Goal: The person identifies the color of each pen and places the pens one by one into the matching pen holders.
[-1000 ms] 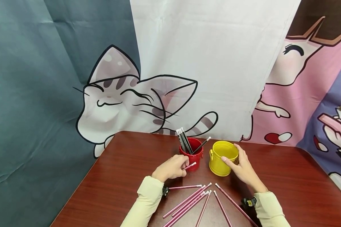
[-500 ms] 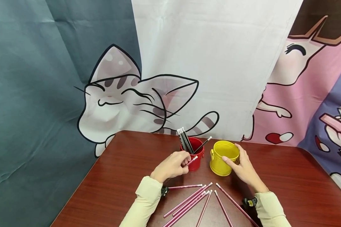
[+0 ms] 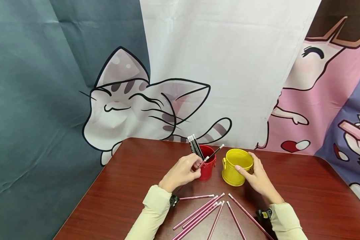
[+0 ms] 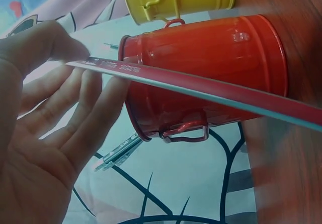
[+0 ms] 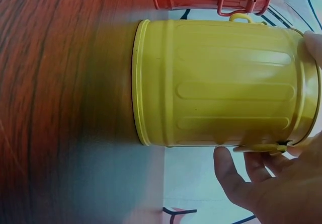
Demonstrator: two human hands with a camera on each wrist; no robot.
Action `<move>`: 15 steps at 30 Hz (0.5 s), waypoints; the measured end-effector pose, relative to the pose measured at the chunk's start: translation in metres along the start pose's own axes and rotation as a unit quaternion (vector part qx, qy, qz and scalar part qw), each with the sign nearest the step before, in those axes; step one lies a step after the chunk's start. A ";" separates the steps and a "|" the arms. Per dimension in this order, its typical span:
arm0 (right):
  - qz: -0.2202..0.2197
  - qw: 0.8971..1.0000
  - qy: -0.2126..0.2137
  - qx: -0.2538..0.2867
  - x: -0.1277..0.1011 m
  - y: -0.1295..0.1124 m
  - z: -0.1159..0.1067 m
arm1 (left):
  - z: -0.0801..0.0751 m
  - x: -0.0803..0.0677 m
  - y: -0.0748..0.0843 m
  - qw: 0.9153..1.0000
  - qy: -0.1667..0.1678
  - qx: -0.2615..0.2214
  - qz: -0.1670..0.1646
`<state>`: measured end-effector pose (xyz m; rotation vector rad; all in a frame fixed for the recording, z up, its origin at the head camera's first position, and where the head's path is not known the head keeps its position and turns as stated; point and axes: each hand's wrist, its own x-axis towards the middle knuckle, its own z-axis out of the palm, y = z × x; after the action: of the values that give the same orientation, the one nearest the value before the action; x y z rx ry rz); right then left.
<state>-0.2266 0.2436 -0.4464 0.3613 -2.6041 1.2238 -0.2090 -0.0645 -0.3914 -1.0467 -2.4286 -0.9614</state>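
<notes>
My left hand pinches a pink pencil between thumb and fingers, its eraser end pointing up to the right. The hand is at the front of a small red bucket, and the pencil crosses in front of that bucket's wall in the left wrist view. Several black pencils stand in the red bucket, one leaning to the right. My right hand holds a yellow bucket by its right side, thumb at the near rim. The yellow bucket stands upright on the table; what lies at its bottom is hidden.
Several pink pencils lie fanned out on the brown wooden table between the forearms, with eraser ends toward the buckets. A printed cloth backdrop hangs directly behind the table's far edge.
My left hand has risen slightly with the pink pencil, whose eraser end now reaches the red bucket's rim. My right hand stays on the yellow bucket.
</notes>
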 end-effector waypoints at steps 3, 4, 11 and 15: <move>-0.001 1.000 0.000 -0.001 0.000 0.000 0.000 | 0.000 0.002 0.000 1.000 0.021 -0.015 0.013; -0.001 1.000 0.000 0.000 0.000 0.000 0.000 | 0.000 0.002 0.000 0.999 0.030 -0.019 0.016; 0.000 1.000 0.000 0.008 -0.001 0.000 0.000 | 0.002 0.006 0.000 0.995 0.079 -0.053 0.033; 0.001 1.000 0.000 0.011 -0.001 -0.001 0.000 | 0.003 0.007 0.000 0.990 0.105 -0.087 0.028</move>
<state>-0.2258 0.2434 -0.4460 0.3632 -2.5947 1.2529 -0.2140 -0.0588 -0.3905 -1.0083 -2.1650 -1.2162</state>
